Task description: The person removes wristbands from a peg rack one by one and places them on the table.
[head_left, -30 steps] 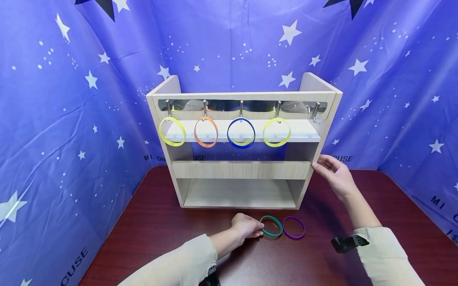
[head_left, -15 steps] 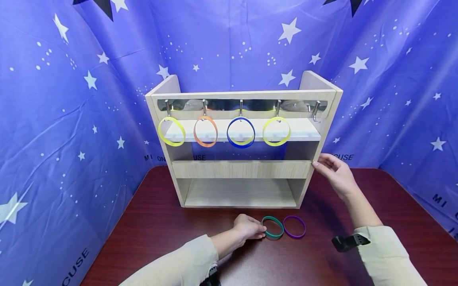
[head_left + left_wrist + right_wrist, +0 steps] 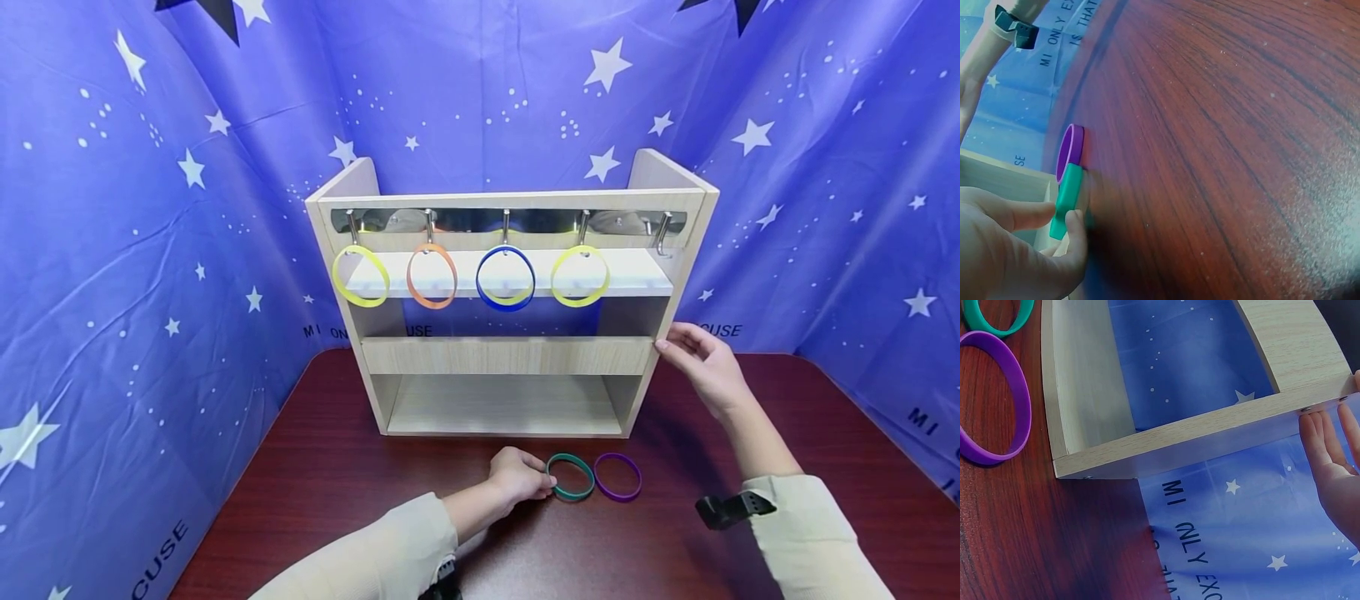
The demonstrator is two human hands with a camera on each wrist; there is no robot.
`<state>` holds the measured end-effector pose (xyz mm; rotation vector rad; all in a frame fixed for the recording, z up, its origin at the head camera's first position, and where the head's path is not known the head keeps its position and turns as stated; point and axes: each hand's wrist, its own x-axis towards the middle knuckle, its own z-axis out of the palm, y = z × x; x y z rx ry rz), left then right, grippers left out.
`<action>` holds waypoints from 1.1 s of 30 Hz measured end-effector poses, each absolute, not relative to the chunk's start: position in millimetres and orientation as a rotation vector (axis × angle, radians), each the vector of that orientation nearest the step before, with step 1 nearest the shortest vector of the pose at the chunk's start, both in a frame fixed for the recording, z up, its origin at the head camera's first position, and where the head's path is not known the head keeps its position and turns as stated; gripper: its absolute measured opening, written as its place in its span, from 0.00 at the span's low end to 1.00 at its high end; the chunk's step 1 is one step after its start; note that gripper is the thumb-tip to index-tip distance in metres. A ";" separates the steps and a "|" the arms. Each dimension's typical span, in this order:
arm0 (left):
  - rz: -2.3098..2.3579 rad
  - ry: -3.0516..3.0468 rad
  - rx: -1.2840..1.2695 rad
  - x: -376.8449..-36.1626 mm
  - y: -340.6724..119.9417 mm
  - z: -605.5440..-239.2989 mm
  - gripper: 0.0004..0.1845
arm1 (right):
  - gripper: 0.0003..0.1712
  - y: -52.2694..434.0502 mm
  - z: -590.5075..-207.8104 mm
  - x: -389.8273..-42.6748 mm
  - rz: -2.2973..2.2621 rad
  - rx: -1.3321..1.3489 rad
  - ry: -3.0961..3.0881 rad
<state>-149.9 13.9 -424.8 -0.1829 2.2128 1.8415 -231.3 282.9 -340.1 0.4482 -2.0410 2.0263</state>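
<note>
On the table in front of the shelf, my left hand (image 3: 520, 475) pinches the near left edge of a green wristband (image 3: 571, 497) between thumb and fingers. The band lies flat in the head view, and in the left wrist view its green side (image 3: 1067, 194) shows between the fingertips. A purple wristband (image 3: 619, 498) lies just to its right, touching or nearly so. My right hand (image 3: 705, 367) rests against the right side panel of the wooden shelf (image 3: 506, 357). Its fingers touch the panel's outer face and the thumb lies at the front edge.
A metal hook rail (image 3: 468, 221) runs along the shelf's top. From its hooks hang a yellow band (image 3: 384, 271), an orange band (image 3: 410, 279), a blue band (image 3: 479, 287) and another yellow band (image 3: 554, 279). The rightmost hook (image 3: 663, 233) is bare. A starry blue curtain (image 3: 480, 100) surrounds the table (image 3: 300, 500).
</note>
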 end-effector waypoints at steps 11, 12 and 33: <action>1.687 2.414 -0.092 -146.5 14.0 -420.9 0.11 | 0.17 284.9 -342.3 -232.1 2.035 0.444 -2.028; 1.682 2.425 -0.089 -146.2 14.4 -420.8 0.11 | 0.17 285.0 -342.4 -232.2 2.039 0.447 -2.025; 1.577 2.502 -0.028 -152.2 9.1 -411.9 0.08 | 0.16 284.3 -342.2 -232.8 2.014 0.468 -2.039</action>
